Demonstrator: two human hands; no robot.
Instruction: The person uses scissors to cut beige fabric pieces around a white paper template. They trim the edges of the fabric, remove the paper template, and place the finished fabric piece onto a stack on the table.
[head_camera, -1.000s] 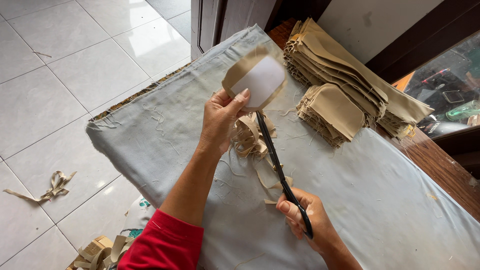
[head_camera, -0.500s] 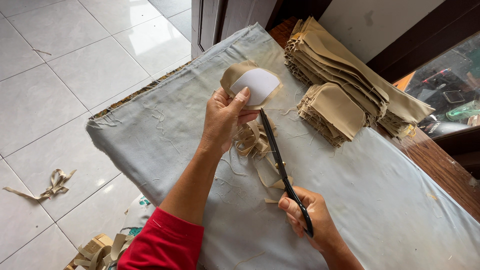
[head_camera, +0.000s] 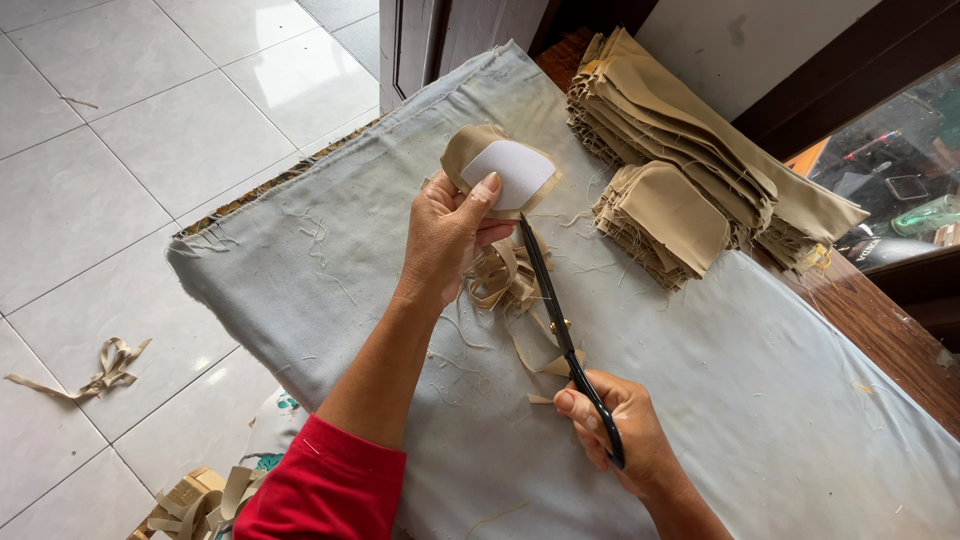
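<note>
- Our left hand (head_camera: 445, 240) pinches the tan fabric piece with white curved template (head_camera: 500, 172), now lowered toward the table.
- Our right hand (head_camera: 615, 425), at 5 o'clock, grips long black scissors (head_camera: 560, 335); blades have closed at the fabric's edge.

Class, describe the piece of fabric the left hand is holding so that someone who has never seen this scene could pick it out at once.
On the grey cloth-covered table, look above the scissors to the raised left hand. It pinches a small tan fabric piece. Unlike the stacked tan pieces nearby, it carries a white rounded template on top.
</note>
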